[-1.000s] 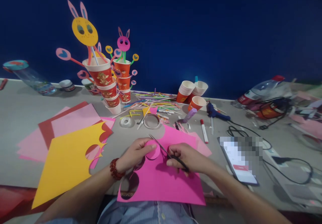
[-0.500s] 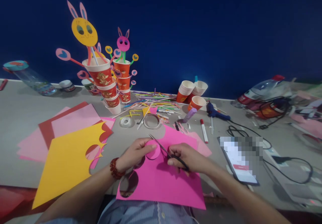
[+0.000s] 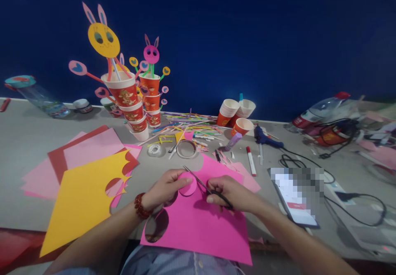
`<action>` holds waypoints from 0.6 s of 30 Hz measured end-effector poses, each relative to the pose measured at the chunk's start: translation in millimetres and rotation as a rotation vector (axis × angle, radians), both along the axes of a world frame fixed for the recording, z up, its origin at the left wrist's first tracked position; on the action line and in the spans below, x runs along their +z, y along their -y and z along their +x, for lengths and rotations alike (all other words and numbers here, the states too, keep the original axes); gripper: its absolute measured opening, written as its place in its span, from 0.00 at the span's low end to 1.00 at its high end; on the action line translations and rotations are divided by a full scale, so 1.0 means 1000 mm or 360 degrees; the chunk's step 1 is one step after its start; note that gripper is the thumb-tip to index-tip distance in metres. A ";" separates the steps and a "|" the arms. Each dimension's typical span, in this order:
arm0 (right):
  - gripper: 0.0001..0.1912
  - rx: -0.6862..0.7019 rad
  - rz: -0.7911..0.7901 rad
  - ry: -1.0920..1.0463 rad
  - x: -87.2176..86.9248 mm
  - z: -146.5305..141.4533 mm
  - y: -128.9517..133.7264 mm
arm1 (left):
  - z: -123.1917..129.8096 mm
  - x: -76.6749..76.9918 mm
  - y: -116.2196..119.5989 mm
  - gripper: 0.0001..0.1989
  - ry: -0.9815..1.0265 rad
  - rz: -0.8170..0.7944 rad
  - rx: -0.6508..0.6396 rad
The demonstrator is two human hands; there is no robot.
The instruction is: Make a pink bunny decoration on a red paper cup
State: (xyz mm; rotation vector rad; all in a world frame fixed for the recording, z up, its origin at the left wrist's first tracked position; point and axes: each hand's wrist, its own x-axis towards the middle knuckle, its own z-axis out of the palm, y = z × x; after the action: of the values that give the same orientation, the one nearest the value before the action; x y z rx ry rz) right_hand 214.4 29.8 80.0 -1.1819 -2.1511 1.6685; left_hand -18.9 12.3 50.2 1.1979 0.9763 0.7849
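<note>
Between thumb and fingers, my left hand (image 3: pixel 168 187) pinches a pink paper circle (image 3: pixel 188 186) at the left edge of a bright pink sheet (image 3: pixel 210 229). My right hand (image 3: pixel 224 192) is closed round the black handles of a pair of scissors (image 3: pixel 198 178), whose blades lie at the circle's upper right edge. The sheet hangs below both hands and has round cut-outs along its left side. Part of it is hidden by my hands, so I cannot tell whether the circle is still joined to it.
Yellow paper (image 3: pixel 77 196) with scalloped cuts lies left on other sheets. Stacked-cup bunny figures (image 3: pixel 123 93) stand behind. A tape roll (image 3: pixel 186 149), a red marker (image 3: pixel 251 161), a glue gun (image 3: pixel 267 137) and a phone (image 3: pixel 293 200) lie about. Paper cups (image 3: pixel 243 125) stand at the back.
The pink sheet's lower part has shifted slightly down and left. Both hands, the circle and the scissors stay almost where they were.
</note>
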 end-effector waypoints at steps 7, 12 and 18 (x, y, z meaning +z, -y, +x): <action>0.27 0.0029 -0.0007 0.0003 -0.007 0.003 -0.001 | -0.001 0.005 0.000 0.21 -0.0060 -0.0101 -0.0100; 0.29 0.0025 0.0039 -0.0001 -0.008 0.004 -0.002 | -0.001 0.007 -0.001 0.21 -0.0057 -0.0027 -0.0103; 0.30 0.0007 0.0054 -0.0002 -0.007 0.004 -0.002 | -0.003 0.003 -0.001 0.20 -0.0046 -0.0018 -0.0105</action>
State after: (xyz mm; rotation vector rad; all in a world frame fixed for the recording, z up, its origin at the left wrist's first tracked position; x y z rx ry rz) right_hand 218.2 31.5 73.2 -1.1674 -2.1738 1.6276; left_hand -21.7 13.7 53.0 1.2286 0.9591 0.7110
